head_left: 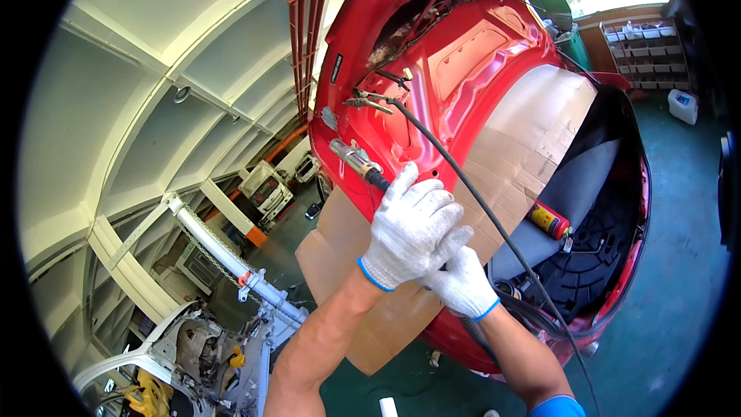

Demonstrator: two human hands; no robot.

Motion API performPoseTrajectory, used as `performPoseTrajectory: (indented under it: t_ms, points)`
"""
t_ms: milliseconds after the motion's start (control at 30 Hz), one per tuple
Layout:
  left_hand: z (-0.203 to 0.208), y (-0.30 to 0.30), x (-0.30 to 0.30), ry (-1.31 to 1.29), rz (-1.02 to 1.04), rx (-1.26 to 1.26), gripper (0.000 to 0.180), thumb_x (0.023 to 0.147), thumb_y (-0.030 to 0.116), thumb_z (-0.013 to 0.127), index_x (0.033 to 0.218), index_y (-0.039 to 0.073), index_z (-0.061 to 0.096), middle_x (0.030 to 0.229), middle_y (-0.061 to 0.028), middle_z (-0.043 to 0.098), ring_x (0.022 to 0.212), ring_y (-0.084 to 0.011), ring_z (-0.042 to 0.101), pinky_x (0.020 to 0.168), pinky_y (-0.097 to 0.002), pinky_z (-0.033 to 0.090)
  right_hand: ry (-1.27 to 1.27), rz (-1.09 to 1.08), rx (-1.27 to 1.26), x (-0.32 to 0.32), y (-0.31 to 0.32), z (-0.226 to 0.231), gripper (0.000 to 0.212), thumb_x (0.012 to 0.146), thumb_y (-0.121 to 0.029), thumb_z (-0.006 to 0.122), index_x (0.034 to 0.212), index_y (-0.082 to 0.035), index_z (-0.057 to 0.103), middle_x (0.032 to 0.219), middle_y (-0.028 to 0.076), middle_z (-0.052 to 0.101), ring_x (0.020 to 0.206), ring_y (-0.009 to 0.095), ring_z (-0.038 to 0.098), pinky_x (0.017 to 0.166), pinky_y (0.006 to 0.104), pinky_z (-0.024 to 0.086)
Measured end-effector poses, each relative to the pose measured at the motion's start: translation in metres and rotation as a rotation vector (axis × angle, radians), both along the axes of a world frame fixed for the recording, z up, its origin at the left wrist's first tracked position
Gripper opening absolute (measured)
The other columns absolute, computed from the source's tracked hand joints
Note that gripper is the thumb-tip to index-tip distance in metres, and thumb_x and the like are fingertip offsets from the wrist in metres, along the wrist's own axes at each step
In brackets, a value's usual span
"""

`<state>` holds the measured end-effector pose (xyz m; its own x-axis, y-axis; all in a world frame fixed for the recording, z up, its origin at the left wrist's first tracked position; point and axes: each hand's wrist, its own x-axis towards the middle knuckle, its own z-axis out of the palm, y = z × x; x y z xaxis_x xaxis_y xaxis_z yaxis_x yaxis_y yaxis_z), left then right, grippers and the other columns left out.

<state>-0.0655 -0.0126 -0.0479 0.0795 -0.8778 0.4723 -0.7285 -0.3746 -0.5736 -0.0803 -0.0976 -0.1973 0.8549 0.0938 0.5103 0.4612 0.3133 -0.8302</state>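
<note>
In white knit gloves with blue cuffs, both my hands are closed in front of a raised red car panel (455, 62). My left hand (413, 228) wraps round the black grip of a rod-shaped tool with a metal barrel (351, 156), whose exact kind I cannot make out. The barrel points up and left, close to the panel's lower left corner; whether it touches is unclear. Just below, my right hand (461, 282) is closed against the lower part of the left; its grip is hidden. A grey hose (478, 336) hangs under my right wrist.
Cardboard (532, 120) drapes over the car's opening, where a red fire extinguisher (548, 220) lies. A black cable (478, 193) crosses in front. A blue-grey pulling post (224, 251) and stripped car body (181, 355) stand left. Bin shelves (647, 54) are far right.
</note>
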Motion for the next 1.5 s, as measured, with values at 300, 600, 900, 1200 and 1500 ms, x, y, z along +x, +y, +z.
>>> performPoseTrajectory:
  t_ms: [300,600,900,1200,1500]
  points:
    - [0.023,-0.037,-0.001,0.081,-0.141,-0.011,0.026,0.081,0.030,0.085,0.071,0.007,0.076,0.068,-0.0097,0.065,0.070,-0.0299,0.067,0.110,-0.0580,0.048,-0.119,-0.407,-0.054,-0.015,-0.032,0.008,0.044,0.089,-0.026,0.083,0.119,0.000,0.065,0.096,0.022,0.077,0.093,0.039,0.077,0.082,0.0436,0.060]
    - [0.034,-0.065,0.009,0.021,-0.201,-0.098,0.023,0.085,0.027,0.083,0.089,0.004,0.077,0.086,-0.0128,0.071,0.088,-0.0329,0.071,0.104,-0.0558,0.049,-0.015,-0.271,0.016,-0.017,-0.084,0.037,0.044,0.090,-0.021,0.083,0.122,0.003,0.064,0.106,0.019,0.077,0.097,0.021,0.075,0.089,0.0378,0.058]
    - [0.009,-0.019,0.041,0.296,0.073,-0.713,0.032,0.098,0.020,0.076,0.119,-0.005,0.072,0.108,-0.0168,0.074,0.101,-0.0280,0.073,0.091,-0.0370,0.058,0.038,-0.329,0.009,-0.029,-0.129,0.018,0.034,0.086,-0.014,0.082,0.113,0.000,0.067,0.090,0.006,0.071,0.081,0.011,0.066,0.077,0.0297,0.056]
    - [0.060,-0.009,0.134,0.959,-0.109,-1.267,0.047,0.102,0.034,0.075,0.128,-0.002,0.062,0.113,-0.0118,0.070,0.099,-0.0190,0.069,0.081,-0.0331,0.060,0.184,-0.254,0.175,-0.055,-0.135,0.018,0.036,0.084,-0.008,0.084,0.115,-0.001,0.068,0.088,0.003,0.069,0.073,0.010,0.065,0.067,0.0265,0.054]
    - [0.064,-0.020,0.157,1.102,-0.186,-1.394,0.026,0.103,0.031,0.073,0.119,0.011,0.067,0.109,-0.0046,0.070,0.095,-0.0180,0.070,0.087,-0.0376,0.060,0.176,-0.348,0.150,-0.074,-0.140,0.005,0.039,0.080,-0.002,0.082,0.117,0.001,0.070,0.095,0.005,0.073,0.079,0.011,0.066,0.070,0.0283,0.055]
